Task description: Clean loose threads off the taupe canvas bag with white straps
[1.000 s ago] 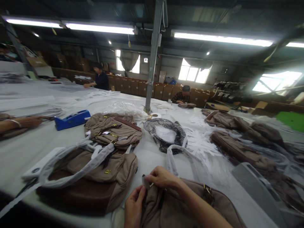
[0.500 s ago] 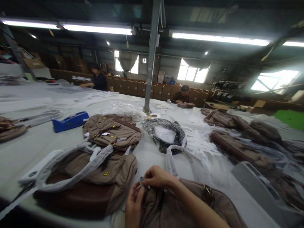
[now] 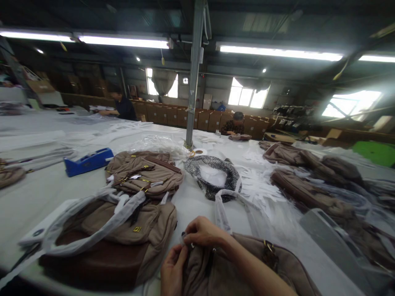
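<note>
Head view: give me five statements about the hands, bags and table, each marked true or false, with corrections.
1. The left hand and right hand are close together at the near bag. True.
2. The left hand holds the blue tape dispenser. False: it stands on the table.
3. The speckled ring-shaped item lies beyond the hands. True.
4. The left bag has bare handles. False: they are wrapped in whitish material.
5. The pole lies flat. False: it stands up.

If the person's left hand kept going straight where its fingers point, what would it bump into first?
Most likely the right hand, which is just ahead of the left hand and pinches a small thing that is mostly hidden. Whether the hands already touch is hard to tell.
</note>
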`<state>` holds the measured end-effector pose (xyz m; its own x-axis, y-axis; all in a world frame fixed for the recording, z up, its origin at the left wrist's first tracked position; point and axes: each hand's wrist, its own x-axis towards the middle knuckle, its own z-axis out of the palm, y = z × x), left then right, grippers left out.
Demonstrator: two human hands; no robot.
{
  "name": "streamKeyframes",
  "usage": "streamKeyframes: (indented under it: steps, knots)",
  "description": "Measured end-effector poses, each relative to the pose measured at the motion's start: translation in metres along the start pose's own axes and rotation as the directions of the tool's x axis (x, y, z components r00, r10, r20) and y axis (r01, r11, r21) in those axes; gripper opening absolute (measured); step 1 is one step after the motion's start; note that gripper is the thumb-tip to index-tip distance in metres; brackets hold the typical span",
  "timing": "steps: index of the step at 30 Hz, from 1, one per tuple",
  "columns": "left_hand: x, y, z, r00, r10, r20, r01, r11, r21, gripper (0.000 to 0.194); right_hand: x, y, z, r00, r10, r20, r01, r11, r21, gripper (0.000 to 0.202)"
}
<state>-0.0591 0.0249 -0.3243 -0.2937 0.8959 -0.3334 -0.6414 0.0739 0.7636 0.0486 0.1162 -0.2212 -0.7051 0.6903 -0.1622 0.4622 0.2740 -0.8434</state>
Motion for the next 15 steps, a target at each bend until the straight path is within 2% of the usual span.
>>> streamKeyframes:
  steps: [4,7,12,15]
  knots:
    - [0.0015,0.0018,0.0010,0.997,0.030,-0.072,-0.029,0.999,0.021,0.050,0.0017,0.0031,0.0047,0.999,-0.012,-0.044,0.012,1.000,-0.013,0.013]
    - [0.0010,0.0035,0.0024,0.994,0.011,-0.112,-0.011,1.000,-0.008,0.058,-0.0003,0.0024,0.0039,0.999,-0.030,-0.044,0.029,0.999,-0.013,0.017]
    - [-0.0007,0.0028,0.0027,0.997,0.040,-0.073,-0.039,0.999,0.020,0.047,-0.0026,0.0005,0.0008,0.997,-0.071,-0.015,0.070,0.997,-0.035,0.013]
    - [-0.0012,0.0036,0.0032,0.995,0.050,-0.091,-0.051,0.999,-0.003,0.050,-0.0004,0.0036,0.0029,0.996,-0.085,-0.025,0.084,0.996,-0.044,0.012]
